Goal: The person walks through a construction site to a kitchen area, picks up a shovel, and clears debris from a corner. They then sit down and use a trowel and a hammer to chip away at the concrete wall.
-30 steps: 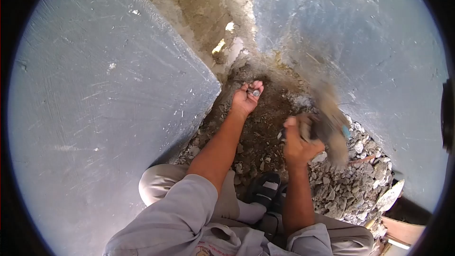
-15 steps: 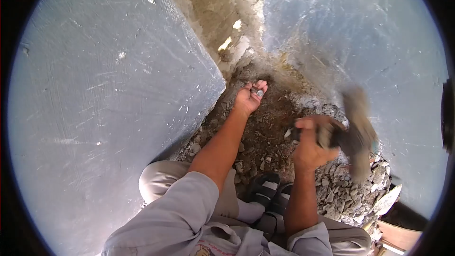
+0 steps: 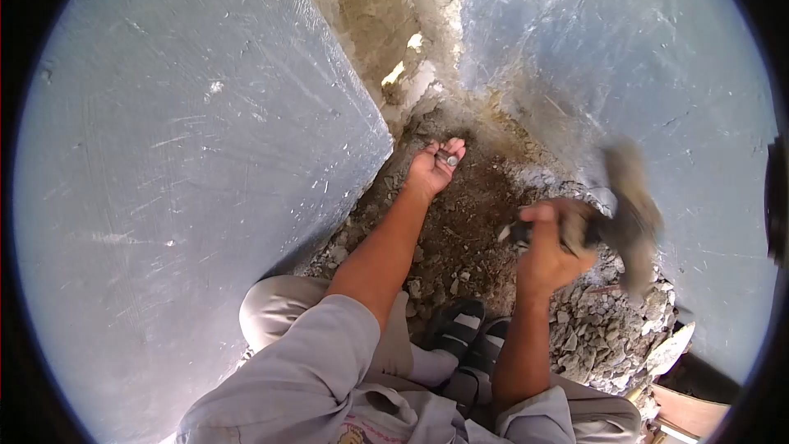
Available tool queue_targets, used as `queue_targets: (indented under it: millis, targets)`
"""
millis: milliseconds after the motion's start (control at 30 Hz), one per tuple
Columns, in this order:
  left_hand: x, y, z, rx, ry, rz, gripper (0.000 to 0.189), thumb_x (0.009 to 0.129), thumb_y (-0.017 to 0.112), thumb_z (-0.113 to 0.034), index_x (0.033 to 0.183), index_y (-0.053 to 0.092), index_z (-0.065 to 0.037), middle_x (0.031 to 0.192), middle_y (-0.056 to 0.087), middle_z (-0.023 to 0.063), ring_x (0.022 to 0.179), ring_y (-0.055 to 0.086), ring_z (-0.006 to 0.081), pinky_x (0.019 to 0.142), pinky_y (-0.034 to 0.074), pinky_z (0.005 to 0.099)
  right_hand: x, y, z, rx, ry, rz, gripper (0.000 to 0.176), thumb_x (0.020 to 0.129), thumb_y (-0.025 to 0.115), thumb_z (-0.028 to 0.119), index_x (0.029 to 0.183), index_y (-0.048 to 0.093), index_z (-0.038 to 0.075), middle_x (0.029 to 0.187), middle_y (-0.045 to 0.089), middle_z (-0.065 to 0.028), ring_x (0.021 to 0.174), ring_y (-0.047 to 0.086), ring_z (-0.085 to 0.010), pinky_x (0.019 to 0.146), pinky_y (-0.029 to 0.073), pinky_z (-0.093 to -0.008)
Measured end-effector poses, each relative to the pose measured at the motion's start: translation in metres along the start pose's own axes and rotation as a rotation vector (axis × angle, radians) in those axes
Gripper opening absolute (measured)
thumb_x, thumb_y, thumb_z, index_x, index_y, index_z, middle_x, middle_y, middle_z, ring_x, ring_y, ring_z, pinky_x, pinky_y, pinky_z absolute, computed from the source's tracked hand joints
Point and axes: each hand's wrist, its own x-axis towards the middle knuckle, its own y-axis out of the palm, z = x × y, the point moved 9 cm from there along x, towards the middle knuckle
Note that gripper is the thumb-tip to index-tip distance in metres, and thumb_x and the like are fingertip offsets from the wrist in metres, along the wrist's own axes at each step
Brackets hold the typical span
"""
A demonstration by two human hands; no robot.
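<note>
My left hand reaches forward to the foot of the broken wall, its fingers curled around a metal chisel whose round end faces up at me. In my right hand is the handle of a hammer, raised to the right above the rubble. The hammer's head is smeared by motion and stands apart from the chisel. The chisel's far tip is hidden by the hand and the dirt.
Grey-blue wall faces rise on the left and on the right. Broken rubble lies at the lower right, near a curved orange-brown piece. My sandals are below the dug-out earth.
The right hand and the hammer have shifted slightly to the right and a little up. My left hand holds the chisel in almost the same place.
</note>
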Motion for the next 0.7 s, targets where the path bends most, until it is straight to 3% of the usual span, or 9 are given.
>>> queue_targets:
  millis: [33, 167, 200, 267, 367, 400, 500, 600, 700]
  targets:
    - [0.003, 0.003, 0.0, -0.003, -0.011, 0.019, 0.025, 0.104, 0.033, -0.019, 0.107, 0.047, 0.001, 0.112, 0.063, 0.0193, 0.098, 0.066, 0.0318, 0.09, 0.054, 0.0463, 0.005, -0.001, 0.017, 0.001, -0.128, 0.003, 0.016, 0.082, 0.066, 0.008, 0.095, 0.062, -0.001, 0.076, 0.064, -0.0101, 0.063, 0.061, -0.0182, 0.062, 0.051, -0.0312]
    - [0.019, -0.001, 0.002, 0.005, -0.08, 0.161, 0.026, 0.104, 0.034, -0.02, 0.098, 0.051, 0.0, 0.106, 0.065, 0.0197, 0.098, 0.066, 0.0313, 0.09, 0.054, 0.0457, -0.06, 0.046, -0.126, -0.535, 0.297, 0.378, 0.024, 0.073, 0.066, 0.016, 0.087, 0.065, -0.003, 0.074, 0.066, -0.0173, 0.071, 0.066, -0.0295, 0.066, 0.051, -0.0398]
    - [0.013, -0.007, 0.011, 0.045, -0.07, 0.085, 0.024, 0.103, 0.034, -0.018, 0.095, 0.05, -0.001, 0.103, 0.065, 0.0197, 0.092, 0.066, 0.0307, 0.083, 0.054, 0.0441, -0.074, 0.056, -0.17, -0.458, 0.425, 0.481, 0.033, 0.07, 0.071, 0.019, 0.09, 0.062, -0.005, 0.068, 0.063, -0.0183, 0.065, 0.065, -0.0265, 0.064, 0.051, -0.0396]
    - [0.0, -0.025, 0.011, 0.118, -0.017, -0.068, 0.022, 0.102, 0.035, -0.016, 0.09, 0.047, -0.004, 0.098, 0.065, 0.0199, 0.079, 0.065, 0.0296, 0.069, 0.055, 0.0409, -0.089, 0.045, -0.175, -0.337, 0.529, 0.416, 0.029, 0.071, 0.07, 0.015, 0.09, 0.062, -0.005, 0.069, 0.064, -0.0162, 0.065, 0.064, -0.0227, 0.063, 0.05, -0.0375]
    - [0.016, -0.045, 0.015, 0.182, -0.113, -0.067, 0.018, 0.101, 0.038, -0.013, 0.09, 0.048, -0.003, 0.082, 0.063, 0.015, 0.065, 0.058, 0.0226, 0.052, 0.048, 0.0353, -0.098, 0.028, -0.173, -0.148, 0.565, 0.325, 0.024, 0.074, 0.069, 0.01, 0.091, 0.061, -0.005, 0.071, 0.065, -0.0112, 0.065, 0.06, -0.0166, 0.061, 0.049, -0.0343]
    - [0.017, -0.052, 0.016, 0.32, -0.11, -0.111, 0.016, 0.1, 0.041, -0.016, 0.091, 0.047, -0.004, 0.071, 0.056, 0.0108, 0.052, 0.046, 0.0181, 0.043, 0.039, 0.0321, -0.092, 0.027, -0.171, -0.078, 0.54, 0.297, 0.023, 0.075, 0.069, 0.008, 0.092, 0.06, -0.005, 0.072, 0.065, -0.0093, 0.065, 0.059, -0.0145, 0.06, 0.048, -0.0332]
    - [-0.004, -0.094, 0.0, 0.782, -0.135, -0.266, 0.016, 0.1, 0.041, -0.016, 0.09, 0.047, -0.005, 0.069, 0.054, 0.0099, 0.046, 0.04, 0.0167, 0.039, 0.033, 0.032, -0.071, 0.014, -0.174, -0.147, 0.506, 0.315, 0.022, 0.079, 0.066, 0.004, 0.098, 0.058, -0.002, 0.066, 0.059, -0.0031, 0.049, 0.052, -0.0097, 0.045, 0.041, -0.0266]
    - [-0.009, -0.095, -0.017, 1.097, -0.033, -0.344, 0.015, 0.099, 0.044, -0.017, 0.091, 0.048, -0.005, 0.067, 0.052, 0.0091, 0.043, 0.036, 0.0156, 0.037, 0.029, 0.0326, -0.058, 0.002, -0.16, -0.101, 0.562, 0.207, 0.028, 0.079, 0.066, 0.005, 0.101, 0.055, -0.007, 0.063, 0.058, -0.0028, 0.047, 0.052, -0.0096, 0.045, 0.042, -0.0269]
    - [-0.016, -0.068, -0.011, 0.92, 0.021, -0.48, 0.014, 0.096, 0.046, -0.017, 0.091, 0.049, -0.004, 0.064, 0.049, 0.0079, 0.044, 0.035, 0.0145, 0.037, 0.027, 0.0328, -0.054, -0.007, -0.158, -0.069, 0.644, 0.186, 0.03, 0.079, 0.067, 0.006, 0.101, 0.054, -0.009, 0.063, 0.058, -0.0026, 0.047, 0.052, -0.0097, 0.045, 0.042, -0.0267]
